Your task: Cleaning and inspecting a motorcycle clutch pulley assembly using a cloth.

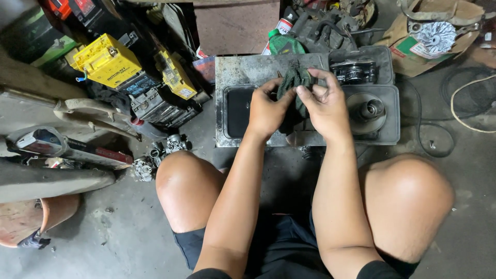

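Both of my hands hold a dark green rag [292,82] bunched up over a grey metal tray [235,70] on the floor. My left hand [266,108] pinches the rag's left side. My right hand [324,103] wraps its right side, fingers curled around the cloth. Whatever the rag covers is hidden. A round metal pulley part [368,109] sits in a dark plastic tray [392,119] just right of my right hand, with a black cylindrical part [354,71] behind it.
Yellow and black batteries [106,61] stack at the left. Carburettor parts [165,150] lie by my left knee. A green-capped spray can [281,39], engine parts and a cardboard box [413,51] with a finned wheel stand behind. Cables loop at the right [467,103].
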